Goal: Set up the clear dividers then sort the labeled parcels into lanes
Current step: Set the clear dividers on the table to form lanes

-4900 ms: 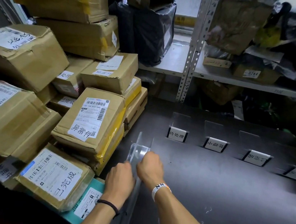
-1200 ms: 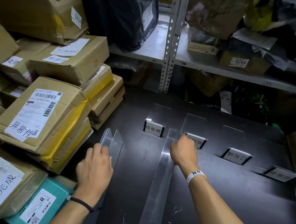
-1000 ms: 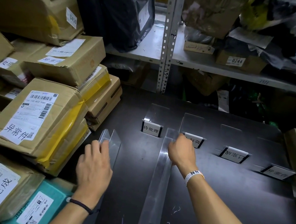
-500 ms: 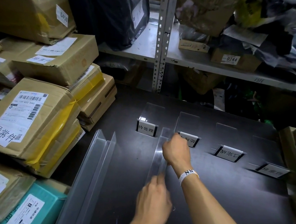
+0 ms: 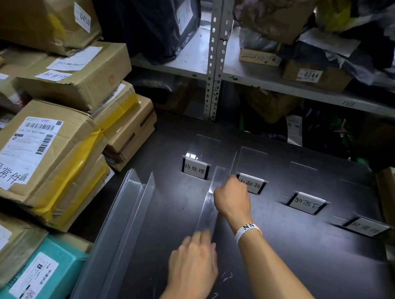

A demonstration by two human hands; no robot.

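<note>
left hand (image 5: 192,266): nearest you, fingers out fairly straight, tips on the near stretch of the divider (image 5: 208,208); it's a bit blurred, fwiw.
divider: clear strip with an upright wall, lying near-to-far on the tabletop (image 5: 300,275), left of its middle, far end poking between the first two tags (image 5: 195,168).
right hand (image 5: 232,199): further up the same divider, fingers curled over its upright wall, so you've got it gripped.
spare dividers (image 5: 130,215): nested in a stack along the tabletop's left edge, apart from both hands.
parcels (image 5: 35,153): brown boxes plus a teal one, heaped just off that left edge, white labels showing.
tags: four little white signs in a row toward the tabletop's far edge, each with a clear plate behind it.
shelf (image 5: 300,87): past the far edge, loaded with boxes and dark bags.
</note>
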